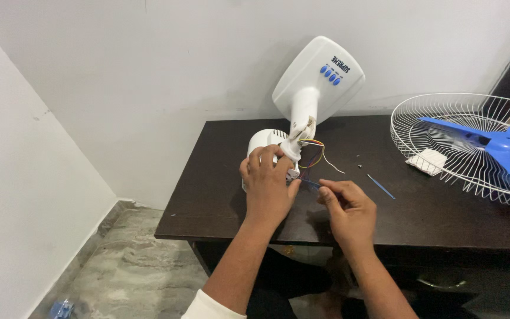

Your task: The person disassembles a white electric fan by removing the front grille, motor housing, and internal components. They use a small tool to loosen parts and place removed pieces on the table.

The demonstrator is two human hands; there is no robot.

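White plastic fan body point(302, 112) on the dark wooden bench point(420, 212), long axis tilted up and away, round base point(319, 80) toward the wall. Left hand point(267, 186) wrapped tight round the motor housing point(264, 142). Right hand point(346, 207), grip pinching a thin blue tool point(309, 182) aimed at loose coloured wires point(313, 155). Wire guard point(461, 142) and blue blade point(503, 150) lying right.

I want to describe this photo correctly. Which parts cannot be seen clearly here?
- Head view: the left hand covers most of the white motor housing.
- The thin blue tool pinched by the right hand: its tip is too small to identify.
- The fan grille and blue blade are cut off by the right edge.
- Small dark specks on the table: too small.
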